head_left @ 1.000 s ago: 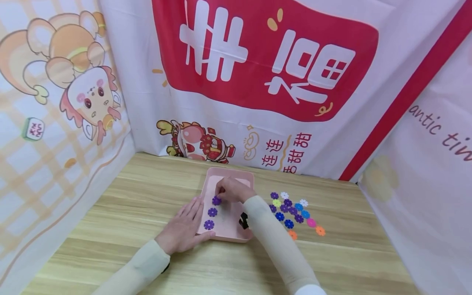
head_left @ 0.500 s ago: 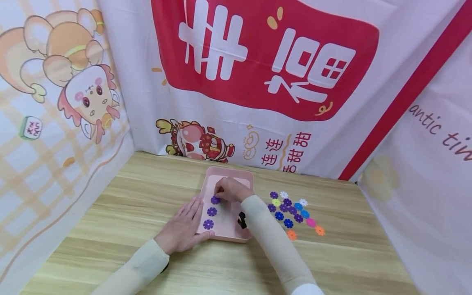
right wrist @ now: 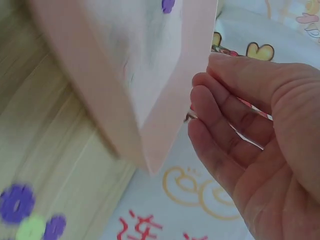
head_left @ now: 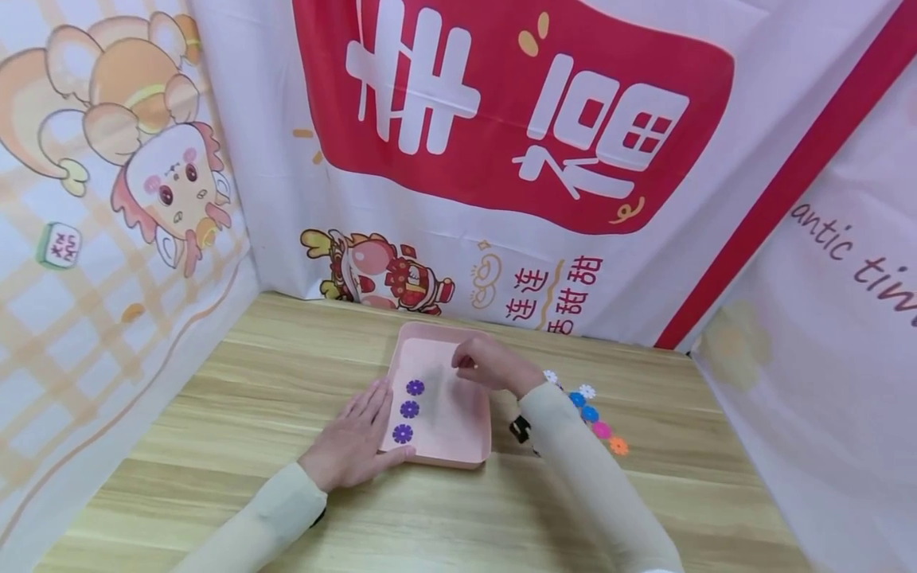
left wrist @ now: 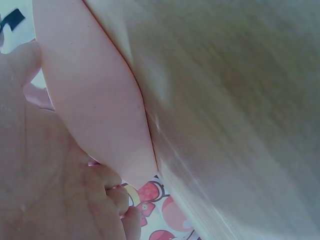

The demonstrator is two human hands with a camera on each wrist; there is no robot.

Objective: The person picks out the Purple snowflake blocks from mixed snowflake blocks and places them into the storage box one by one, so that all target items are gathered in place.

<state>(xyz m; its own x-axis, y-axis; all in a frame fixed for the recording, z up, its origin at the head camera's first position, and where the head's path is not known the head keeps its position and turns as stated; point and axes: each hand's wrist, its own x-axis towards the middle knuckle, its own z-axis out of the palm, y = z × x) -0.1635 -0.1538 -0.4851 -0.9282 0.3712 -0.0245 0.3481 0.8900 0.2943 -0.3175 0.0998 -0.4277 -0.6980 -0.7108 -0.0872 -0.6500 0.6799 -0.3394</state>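
Note:
Three purple flower-shaped discs lie in a column along the left side of a shallow pink tray. My left hand rests along the tray's left rim with fingers extended, its thumb near the front corner. In the left wrist view, the fingers lie against the pink outer wall. Over the tray's back right part hovers my right hand. Its fingers bend loosely, and the right wrist view shows nothing between thumb and fingertips.
Loose flower discs lie on the wooden table right of the tray, among them a blue one, a pink one and an orange one. The right forearm hides part of this group. Printed cloth walls stand behind and at both sides.
My right hand has let go of the farthest purple disc in the column and moved right, toward the tray's right rim. The left hand stays on the tray.

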